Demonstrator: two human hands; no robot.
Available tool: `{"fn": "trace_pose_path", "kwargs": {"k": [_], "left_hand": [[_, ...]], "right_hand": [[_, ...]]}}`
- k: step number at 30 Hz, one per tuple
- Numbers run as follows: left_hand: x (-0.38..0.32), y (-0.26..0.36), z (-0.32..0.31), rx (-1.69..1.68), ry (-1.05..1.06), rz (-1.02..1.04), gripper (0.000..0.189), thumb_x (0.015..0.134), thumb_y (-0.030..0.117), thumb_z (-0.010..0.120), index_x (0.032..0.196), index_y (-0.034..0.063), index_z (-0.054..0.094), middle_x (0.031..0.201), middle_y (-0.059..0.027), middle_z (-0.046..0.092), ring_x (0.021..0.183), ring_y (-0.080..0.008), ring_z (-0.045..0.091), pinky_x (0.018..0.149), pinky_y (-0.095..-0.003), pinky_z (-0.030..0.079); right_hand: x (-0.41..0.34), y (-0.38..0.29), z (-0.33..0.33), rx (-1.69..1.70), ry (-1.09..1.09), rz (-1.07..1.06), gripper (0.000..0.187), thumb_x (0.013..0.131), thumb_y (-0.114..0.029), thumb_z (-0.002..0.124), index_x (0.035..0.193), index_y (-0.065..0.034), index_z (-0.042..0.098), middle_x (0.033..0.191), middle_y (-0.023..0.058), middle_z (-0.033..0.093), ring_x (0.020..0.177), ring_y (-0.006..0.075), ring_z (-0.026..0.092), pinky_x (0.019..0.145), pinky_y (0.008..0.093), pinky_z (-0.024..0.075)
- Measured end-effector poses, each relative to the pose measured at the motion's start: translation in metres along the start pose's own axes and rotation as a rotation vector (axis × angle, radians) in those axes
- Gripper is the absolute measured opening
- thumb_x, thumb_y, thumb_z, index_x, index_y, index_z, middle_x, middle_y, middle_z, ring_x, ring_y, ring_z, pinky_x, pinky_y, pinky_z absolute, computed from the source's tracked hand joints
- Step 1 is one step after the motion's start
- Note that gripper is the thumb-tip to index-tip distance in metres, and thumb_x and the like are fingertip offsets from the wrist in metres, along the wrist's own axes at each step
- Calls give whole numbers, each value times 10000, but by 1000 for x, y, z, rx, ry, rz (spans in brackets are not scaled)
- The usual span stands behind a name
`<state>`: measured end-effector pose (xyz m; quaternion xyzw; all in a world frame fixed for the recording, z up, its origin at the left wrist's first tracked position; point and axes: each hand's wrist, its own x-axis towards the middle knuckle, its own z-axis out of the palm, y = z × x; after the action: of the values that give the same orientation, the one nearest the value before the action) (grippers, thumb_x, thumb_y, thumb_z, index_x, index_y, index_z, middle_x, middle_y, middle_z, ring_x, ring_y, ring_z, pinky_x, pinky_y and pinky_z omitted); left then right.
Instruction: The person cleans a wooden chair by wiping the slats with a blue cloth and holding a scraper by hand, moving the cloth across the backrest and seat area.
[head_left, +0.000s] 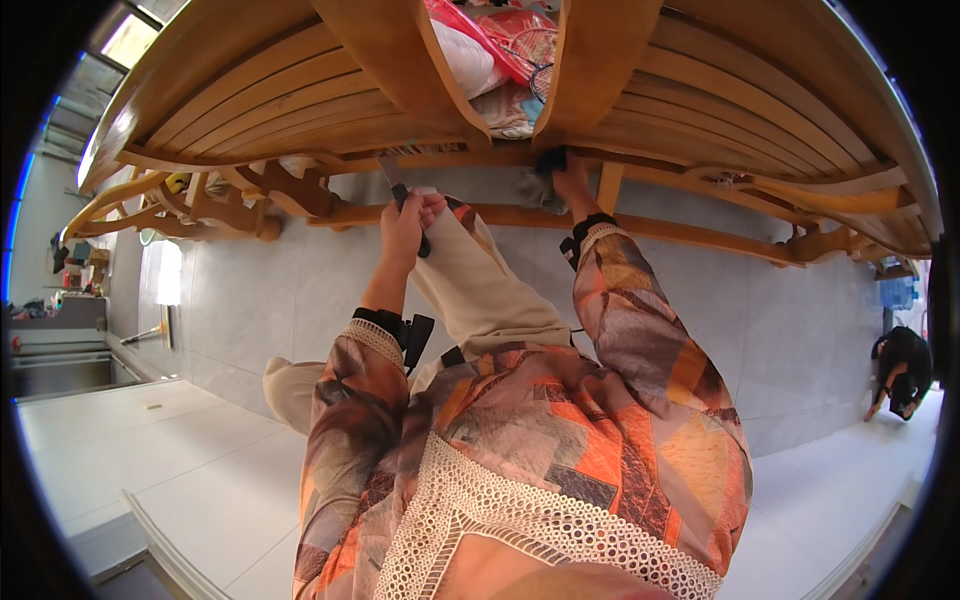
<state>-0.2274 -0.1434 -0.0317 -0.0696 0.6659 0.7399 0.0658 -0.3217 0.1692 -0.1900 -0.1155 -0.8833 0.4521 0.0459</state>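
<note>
My left hand (409, 225) grips the black handle of a flat-bladed tool (390, 171), perhaps a scraper or a knife. Its metal blade points up towards the front rail of a slatted wooden bench (405, 161). At the same rail, right of the middle, my right hand (574, 184) has its fingers around a dark blue or black wad (552, 160), possibly a cloth or sponge. The wad is against the wood, and part of the hand's grip is hidden. Just below hangs or lies something greyish (546, 196), too unclear to name.
Red plastic bags (517, 34), a racket (541, 81) and cloth fill the gap between the wooden panels. A low wooden stretcher (517, 216) runs above the grey tiled floor (240, 300). At far right a person in dark clothes (906, 367) bends down near water jugs (896, 292).
</note>
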Motion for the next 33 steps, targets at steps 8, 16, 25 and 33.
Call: {"fn": "trace_pose_path", "kwargs": {"k": [8, 16, 25, 33], "left_hand": [[-2, -2, -4, -62, 3, -31, 300, 960, 228, 484, 1026, -53, 567, 971, -116, 653, 898, -175, 652, 708, -222, 486], [-6, -8, -15, -66, 77, -48, 278, 959, 242, 493, 1056, -17, 506, 999, -129, 656, 946, -201, 650, 709, -223, 481], [-10, -4, -13, 22, 135, -19, 306, 974, 254, 472, 1040, -37, 539, 970, -126, 657, 896, -177, 652, 714, -212, 479], [-11, 2, -2, 40, 112, -57, 324, 974, 258, 466, 1073, -41, 542, 973, -114, 659, 880, -161, 648, 709, -206, 466]], "right_hand": [[-86, 73, -21, 456, 122, 383, 550, 834, -150, 597, 1352, -57, 439, 1235, 245, 545, 1117, 402, 531, 878, 439, 460], [-58, 73, -110, -37, 225, 393, 635, 835, -177, 584, 1409, -57, 342, 1205, 275, 553, 1047, 424, 572, 811, 508, 502], [-5, 81, -151, -396, 82, 374, 661, 886, -221, 521, 1463, -80, 231, 1159, 260, 589, 1025, 398, 596, 805, 476, 523], [-2, 79, -178, -515, 46, 435, 572, 917, -205, 505, 1434, -89, 288, 1129, 232, 614, 993, 368, 621, 782, 455, 536]]}}
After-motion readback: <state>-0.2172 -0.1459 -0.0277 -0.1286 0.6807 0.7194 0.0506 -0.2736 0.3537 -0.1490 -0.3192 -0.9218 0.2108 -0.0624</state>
